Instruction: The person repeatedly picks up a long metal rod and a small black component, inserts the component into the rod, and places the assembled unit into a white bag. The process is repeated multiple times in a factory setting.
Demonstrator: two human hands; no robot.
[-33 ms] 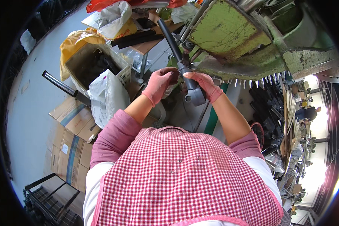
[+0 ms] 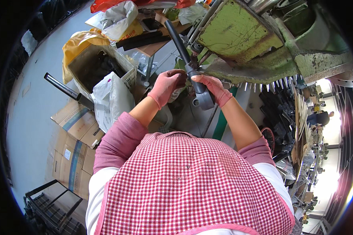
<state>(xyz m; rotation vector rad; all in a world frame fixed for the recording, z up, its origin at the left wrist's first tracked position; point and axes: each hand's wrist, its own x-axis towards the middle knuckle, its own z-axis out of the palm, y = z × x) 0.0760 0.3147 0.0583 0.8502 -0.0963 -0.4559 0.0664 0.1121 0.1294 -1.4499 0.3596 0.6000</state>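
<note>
A long black tube point(image 2: 176, 39) slants from the green machine's near side down toward me. A grey fitting with a round hole point(image 2: 204, 102) sits on its lower end. My right hand point(image 2: 212, 87), in a pink glove, is closed on the tube from the right, its thumb lying across the tube by a collar. To the left of that collar is my left hand point(image 2: 168, 87), also gloved in pink with darkened fingertips. Its fingers are curled together close beside the tube. Whatever is between them is too small or hidden to make out.
The green machine point(image 2: 239, 35) overhangs at upper right, metal points along its lower edge. A crate point(image 2: 131, 76) of dark parts stands left, with a white sack point(image 2: 110, 102) against it. Cardboard boxes point(image 2: 72, 156) and a black rack point(image 2: 53, 203) lie lower left. Black pieces point(image 2: 276, 113) are piled right.
</note>
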